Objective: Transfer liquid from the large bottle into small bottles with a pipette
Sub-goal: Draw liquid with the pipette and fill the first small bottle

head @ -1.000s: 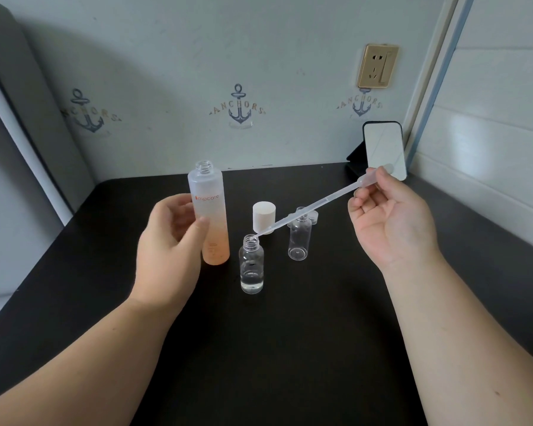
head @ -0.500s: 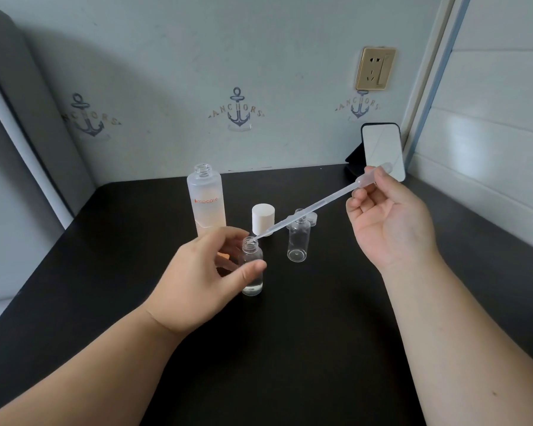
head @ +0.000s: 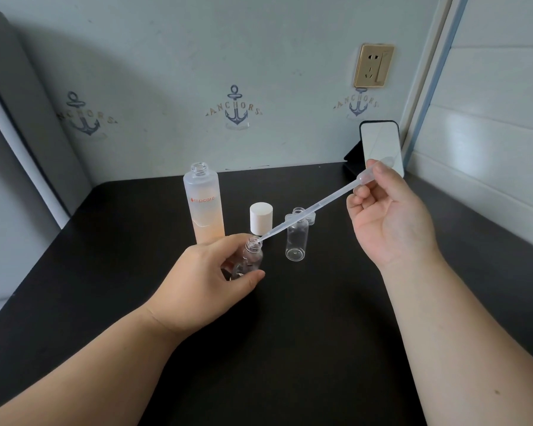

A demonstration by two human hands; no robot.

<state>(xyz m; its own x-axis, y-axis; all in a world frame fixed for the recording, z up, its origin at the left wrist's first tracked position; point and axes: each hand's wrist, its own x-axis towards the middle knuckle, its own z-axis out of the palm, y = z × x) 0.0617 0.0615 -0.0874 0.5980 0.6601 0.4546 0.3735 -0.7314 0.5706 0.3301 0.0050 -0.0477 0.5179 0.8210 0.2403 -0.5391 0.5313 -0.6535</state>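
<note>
Frosted plastic marks the large bottle (head: pixel 203 204), which stands uncapped and upright toward the back of the black table (head: pixel 290 348), left of the middle, with peach-tinted liquid in its lower part and an orange printed word on its side. Just in front of it the left hand (head: pixel 210 281) curls its thumb and fingers round a small clear bottle (head: pixel 253 255), whose open neck shows above the fingers; whether its base rests on the table cannot be told, since the hand hides it. Behind that bottle a white cap (head: pixel 261 217) sits on the table, near the large bottle's right side. A long translucent pipette (head: pixel 314 207) slants down from upper right to lower left, its tip at the mouth of the held small bottle. Under the pipette's stem stands a second small clear bottle (head: pixel 296 238), upright, open and apparently without liquid, with small clear caps (head: pixel 311 217) just behind it. The right hand (head: pixel 388 216) is raised above the table, palm turned toward the camera, pinching the pipette's bulb between thumb and fingertips. At the table's back right corner a phone (head: pixel 380 146) leans propped against the wall, below a gold wall socket (head: pixel 373 66).
</note>
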